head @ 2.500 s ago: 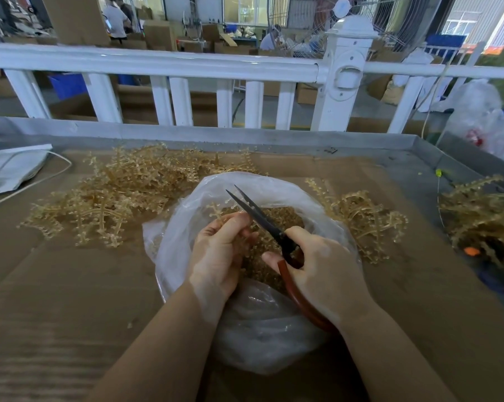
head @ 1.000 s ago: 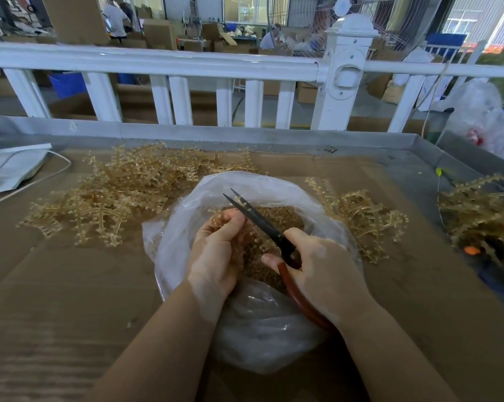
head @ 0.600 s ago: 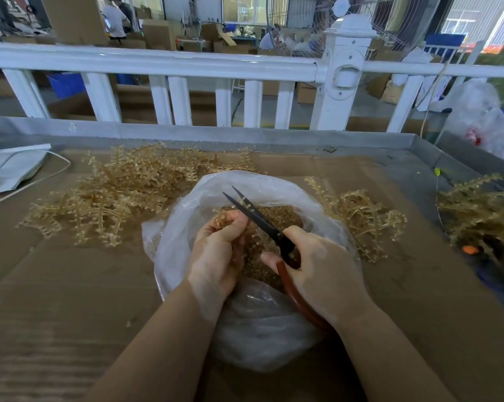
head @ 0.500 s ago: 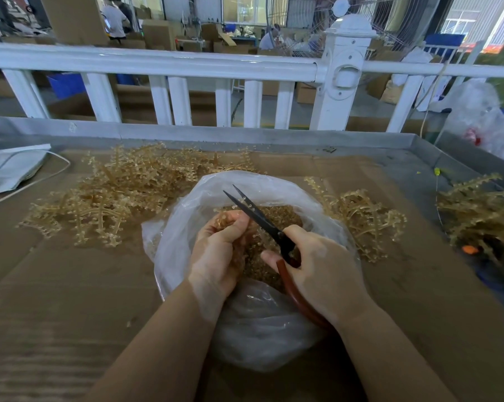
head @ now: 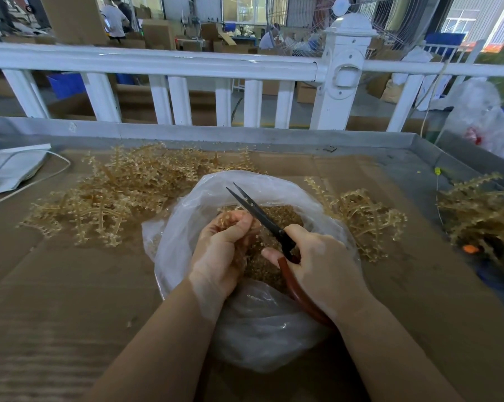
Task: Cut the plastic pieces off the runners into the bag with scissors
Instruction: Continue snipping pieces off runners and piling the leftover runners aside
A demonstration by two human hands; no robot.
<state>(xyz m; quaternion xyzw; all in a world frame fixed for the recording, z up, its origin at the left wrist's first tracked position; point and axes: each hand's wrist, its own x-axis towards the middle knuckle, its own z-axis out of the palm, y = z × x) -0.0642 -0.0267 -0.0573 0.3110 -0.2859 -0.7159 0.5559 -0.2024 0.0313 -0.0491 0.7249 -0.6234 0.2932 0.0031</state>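
A left hand [head: 220, 250] curls around a sprig of amber plastic pieces [head: 230, 219] over an open clear bag [head: 262, 329], while the right hand [head: 322, 265] grips red-handled scissors [head: 262, 217], blades slightly parted beside the sprig. Cut pieces fill the bag. Uncut runners [head: 114, 192] lie heaped on the cardboard-lined table [head: 56, 285] behind it, below a white railing [head: 158, 62].

Scissors [head: 262, 217] and runner [head: 230, 219] over bag [head: 187, 216]
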